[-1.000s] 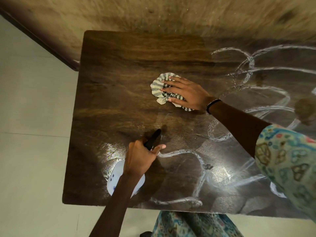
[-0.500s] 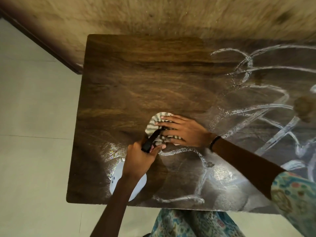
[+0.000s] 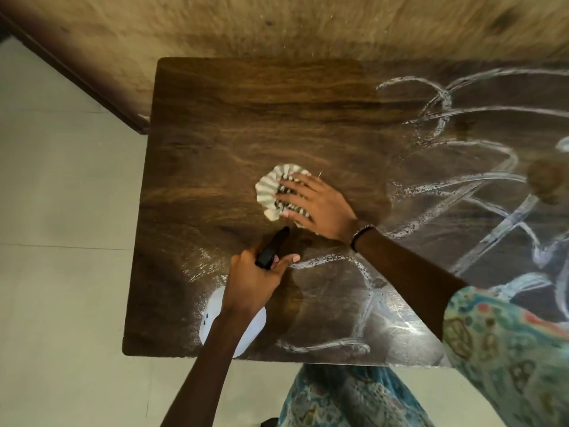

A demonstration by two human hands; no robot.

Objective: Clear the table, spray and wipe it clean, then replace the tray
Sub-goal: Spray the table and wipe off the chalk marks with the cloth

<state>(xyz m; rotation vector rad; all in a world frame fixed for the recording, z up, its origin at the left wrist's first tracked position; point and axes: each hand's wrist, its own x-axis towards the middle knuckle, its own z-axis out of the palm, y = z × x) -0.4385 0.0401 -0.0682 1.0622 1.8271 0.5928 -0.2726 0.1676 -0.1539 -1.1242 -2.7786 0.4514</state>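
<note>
Striped grey-and-white crumpled cloth [image 3: 272, 189] lies under right hand [image 3: 314, 204], fingers spread flat, pressing it onto dark wood-grain surface [image 3: 234, 118]. Left hand [image 3: 251, 282], just beside and nearer the person, grips white spray bottle [image 3: 246, 331] by its black nozzle [image 3: 272, 248].

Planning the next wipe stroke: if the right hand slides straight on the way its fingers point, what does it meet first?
Nothing, apparently: past the right hand and cloth lies bare table to its edge.
</note>
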